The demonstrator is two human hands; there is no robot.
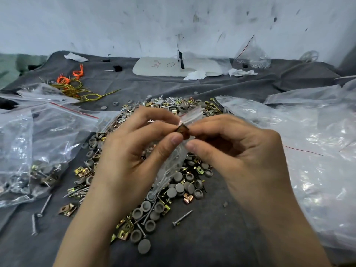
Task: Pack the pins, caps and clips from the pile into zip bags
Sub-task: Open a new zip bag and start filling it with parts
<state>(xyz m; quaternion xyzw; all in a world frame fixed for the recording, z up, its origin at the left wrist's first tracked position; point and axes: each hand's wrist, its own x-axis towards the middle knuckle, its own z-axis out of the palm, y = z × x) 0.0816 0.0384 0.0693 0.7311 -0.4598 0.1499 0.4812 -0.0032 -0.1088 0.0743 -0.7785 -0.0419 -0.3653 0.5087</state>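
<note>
Zip bag [172,164] pinched at mouth by left hand [134,151], held above pile [152,211], long axis near upright, mouth uppermost, bottom slanted leftward. Brown clip [183,130] pinched by right hand [235,151] at bag mouth.

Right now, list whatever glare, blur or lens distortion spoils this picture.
Head view: glare streaks the clear bags on the right; the zip bag in the left hand nearly vanishes against the pile; the clip pinched by the right hand is slightly blurred; the wide lens stretches the corners; light is flat, shadows faint.
</note>
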